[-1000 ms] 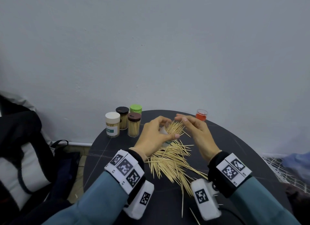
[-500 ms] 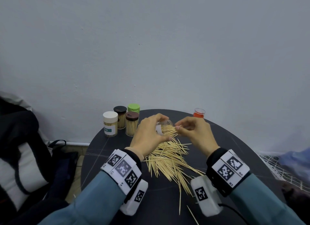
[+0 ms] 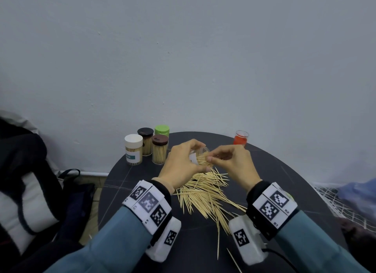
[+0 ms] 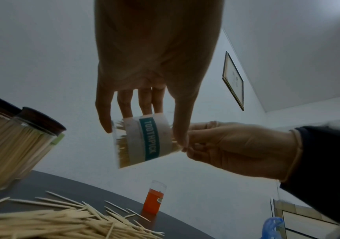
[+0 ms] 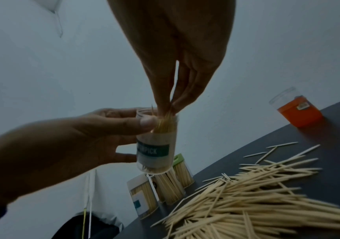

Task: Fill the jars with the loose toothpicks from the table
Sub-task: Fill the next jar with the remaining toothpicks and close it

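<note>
1. Left hand (image 3: 181,166) wrapped round a clear, open toothpick jar (image 4: 146,139), lifted above the desk (image 3: 284,177) and tilted with its mouth toward the right hand; thumb high on the jar wall, other fingers (image 4: 124,105) behind it.
2. Teal label strip on the jar, reading "TOOTHPICK" in the left wrist view.
3. Right hand (image 3: 234,162) pinched on a small bundle of toothpicks (image 5: 166,122), fingertips (image 5: 175,105) right at the jar mouth, bundle partly inside.
4. Jar already holding toothpicks, visible through the clear wall down to its base.
5. Large loose pile of toothpicks (image 3: 205,195) spread on the dark round desk, just below and between both wrists, a few strays nearer the front edge.
6. Four capped jars clustered at the back left of the desk, packed with toothpicks: white-lidded (image 3: 133,149), black-lidded (image 3: 145,140), brown-lidded (image 3: 160,149) and green-lidded (image 3: 162,130).
7. Small clear container with an orange lower part (image 3: 241,138) standing upright at the back right, apart from the pile.
8. Marker-printed bands and white camera units on both wrists, teal sleeves behind.
</note>
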`<state>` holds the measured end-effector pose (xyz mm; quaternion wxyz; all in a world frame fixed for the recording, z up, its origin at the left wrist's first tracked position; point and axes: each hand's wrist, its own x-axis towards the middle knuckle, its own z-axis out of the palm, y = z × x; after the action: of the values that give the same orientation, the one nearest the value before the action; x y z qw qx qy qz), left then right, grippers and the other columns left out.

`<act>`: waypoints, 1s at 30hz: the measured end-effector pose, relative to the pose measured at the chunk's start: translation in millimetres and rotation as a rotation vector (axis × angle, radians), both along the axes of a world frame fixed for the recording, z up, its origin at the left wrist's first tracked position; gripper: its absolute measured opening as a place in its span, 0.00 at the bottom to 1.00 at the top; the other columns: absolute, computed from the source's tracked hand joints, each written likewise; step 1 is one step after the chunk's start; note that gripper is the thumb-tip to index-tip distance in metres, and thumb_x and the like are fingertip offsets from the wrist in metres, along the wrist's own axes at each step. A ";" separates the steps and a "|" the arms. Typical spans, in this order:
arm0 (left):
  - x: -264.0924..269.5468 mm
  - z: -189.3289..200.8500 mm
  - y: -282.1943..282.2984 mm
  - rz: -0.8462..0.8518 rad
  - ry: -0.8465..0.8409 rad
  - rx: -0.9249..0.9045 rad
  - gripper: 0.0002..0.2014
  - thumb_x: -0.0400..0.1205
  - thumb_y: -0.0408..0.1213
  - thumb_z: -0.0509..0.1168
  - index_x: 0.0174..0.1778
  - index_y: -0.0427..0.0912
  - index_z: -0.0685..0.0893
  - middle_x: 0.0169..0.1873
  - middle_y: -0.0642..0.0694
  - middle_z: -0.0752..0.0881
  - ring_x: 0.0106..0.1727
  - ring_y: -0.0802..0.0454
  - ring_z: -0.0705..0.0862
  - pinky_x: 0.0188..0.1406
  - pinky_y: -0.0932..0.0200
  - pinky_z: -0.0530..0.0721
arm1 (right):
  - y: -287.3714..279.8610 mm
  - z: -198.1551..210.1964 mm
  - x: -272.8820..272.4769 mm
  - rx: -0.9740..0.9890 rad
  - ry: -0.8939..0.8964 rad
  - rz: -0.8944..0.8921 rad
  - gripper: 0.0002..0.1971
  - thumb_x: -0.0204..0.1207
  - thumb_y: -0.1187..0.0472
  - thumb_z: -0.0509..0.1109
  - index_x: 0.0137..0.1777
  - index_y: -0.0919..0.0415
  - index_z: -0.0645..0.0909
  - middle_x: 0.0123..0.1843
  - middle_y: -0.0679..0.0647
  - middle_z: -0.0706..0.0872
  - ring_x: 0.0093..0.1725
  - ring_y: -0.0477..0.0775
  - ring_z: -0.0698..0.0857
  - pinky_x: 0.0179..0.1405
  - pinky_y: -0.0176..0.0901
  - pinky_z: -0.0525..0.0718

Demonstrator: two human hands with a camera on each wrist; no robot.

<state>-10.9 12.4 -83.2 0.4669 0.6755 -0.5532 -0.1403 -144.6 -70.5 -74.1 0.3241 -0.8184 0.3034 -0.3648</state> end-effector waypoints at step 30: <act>-0.2 1.3 1.0 -0.030 -0.025 0.040 0.29 0.67 0.39 0.81 0.64 0.48 0.81 0.61 0.52 0.84 0.61 0.57 0.78 0.59 0.62 0.72 | -2.7 3.2 1.2 -0.060 0.025 -0.061 0.08 0.66 0.69 0.79 0.39 0.58 0.84 0.34 0.49 0.87 0.34 0.39 0.85 0.37 0.23 0.82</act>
<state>-11.2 13.4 -81.9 0.4443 0.6778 -0.5664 -0.1498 -143.4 -73.2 -70.9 0.2843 -0.8227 0.3210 -0.3733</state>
